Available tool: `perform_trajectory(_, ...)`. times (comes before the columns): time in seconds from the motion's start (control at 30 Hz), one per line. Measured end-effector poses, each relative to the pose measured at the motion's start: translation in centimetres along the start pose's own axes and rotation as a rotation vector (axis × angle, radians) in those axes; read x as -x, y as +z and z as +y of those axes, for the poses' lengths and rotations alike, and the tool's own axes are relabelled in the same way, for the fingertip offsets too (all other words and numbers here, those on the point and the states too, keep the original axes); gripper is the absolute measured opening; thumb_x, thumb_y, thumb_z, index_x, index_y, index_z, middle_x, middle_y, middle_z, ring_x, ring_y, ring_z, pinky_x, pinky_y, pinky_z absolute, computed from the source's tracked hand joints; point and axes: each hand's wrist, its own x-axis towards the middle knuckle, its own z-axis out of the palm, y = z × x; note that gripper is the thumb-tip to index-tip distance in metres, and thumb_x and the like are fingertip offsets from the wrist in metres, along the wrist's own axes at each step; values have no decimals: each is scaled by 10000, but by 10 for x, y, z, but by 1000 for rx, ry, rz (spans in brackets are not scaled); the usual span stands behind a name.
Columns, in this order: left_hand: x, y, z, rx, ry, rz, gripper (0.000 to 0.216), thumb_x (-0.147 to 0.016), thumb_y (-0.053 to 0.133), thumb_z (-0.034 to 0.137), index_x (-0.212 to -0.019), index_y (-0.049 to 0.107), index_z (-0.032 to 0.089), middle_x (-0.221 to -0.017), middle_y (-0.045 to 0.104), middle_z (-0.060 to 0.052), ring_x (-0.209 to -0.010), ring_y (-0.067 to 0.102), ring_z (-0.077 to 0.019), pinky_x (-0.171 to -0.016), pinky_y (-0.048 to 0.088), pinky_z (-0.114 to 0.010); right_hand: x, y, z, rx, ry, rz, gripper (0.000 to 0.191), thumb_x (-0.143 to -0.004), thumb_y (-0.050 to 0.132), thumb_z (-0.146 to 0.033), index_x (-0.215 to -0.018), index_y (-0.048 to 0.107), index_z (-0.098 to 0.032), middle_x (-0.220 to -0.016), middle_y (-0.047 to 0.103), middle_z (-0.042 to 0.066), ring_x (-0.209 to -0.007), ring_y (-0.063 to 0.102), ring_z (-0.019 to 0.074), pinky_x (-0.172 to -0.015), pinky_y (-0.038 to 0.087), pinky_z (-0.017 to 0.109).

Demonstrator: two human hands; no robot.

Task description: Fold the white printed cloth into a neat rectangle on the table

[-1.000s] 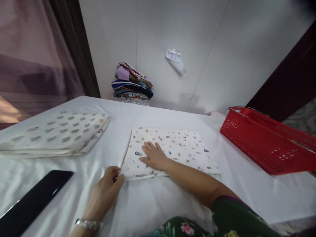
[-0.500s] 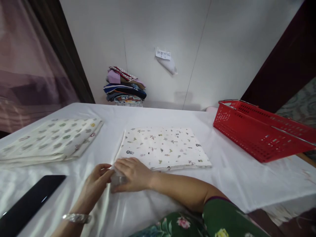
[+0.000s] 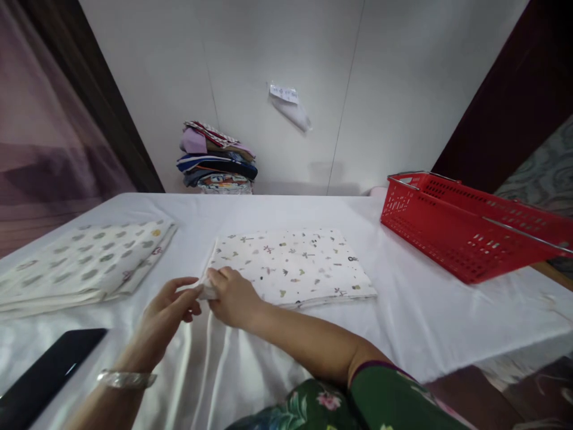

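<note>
A folded white cloth (image 3: 295, 269) with small printed figures lies flat in the middle of the table. At its near left corner, my left hand (image 3: 172, 304) and my right hand (image 3: 235, 298) meet. Between their fingers is a bunched piece of thin white material (image 3: 207, 290), pinched from both sides. Whether it belongs to the folded cloth, the table cover or something separate, I cannot tell. My right hand's fingers curl round it and partly hide it, together with the cloth's corner.
A second folded patterned cloth (image 3: 85, 257) lies on the left, with a black phone-like slab (image 3: 49, 373) nearer me. The red basket (image 3: 465, 230) stands on the right of the white-covered table (image 3: 416, 316). Folded fabrics (image 3: 218, 161) are stacked at the wall behind.
Both hands have risen slightly away from me, and the white material is now bunched between them. My right hand has closed more tightly. The whole view has shifted a little.
</note>
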Motion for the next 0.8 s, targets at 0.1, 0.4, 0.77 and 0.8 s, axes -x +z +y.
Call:
perform_trajectory(0.1, -10, 4, 7, 155, -28, -91, 405, -621, 650, 408, -934, 561, 169, -698, 647, -8, -542, 560, -106, -477, 442, -197, -5, -10, 14, -218, 66, 22, 364, -787, 471, -200, -1150, 480, -222, -1114, 551, 37, -1035, 513, 167, -874, 447, 303)
perform_trajectory(0.4, -50, 65, 2, 22, 55, -155, 425, -649, 621, 465, -929, 558, 152, -949, 638, -73, -824, 619, -172, -671, 508, -283, 19, -92, 83, -1182, 448, 604, 347, -682, 631, -316, -986, 589, -154, -884, 676, 38, -765, 625, 168, -722, 513, 317)
perform_trajectory(0.77, -29, 181, 5, -464, 462, -476, 448, -793, 441, 468, -1161, 497, 219, -1318, 460, -64, -871, 588, -176, -851, 458, -361, 176, -125, 188, -1219, 893, 929, 388, -550, 695, -157, -922, 588, -186, -792, 667, 7, -626, 616, 147, -529, 513, 260)
perform_trajectory(0.8, -26, 187, 2, -483, 492, -488, 446, -800, 435, 458, -1168, 495, 213, -1362, 410, -65, -908, 582, -183, -868, 453, -364, 180, -124, 190, -1216, 896, 929, 411, -552, 700, -160, -945, 583, -195, -804, 665, 3, -626, 615, 141, -524, 512, 253)
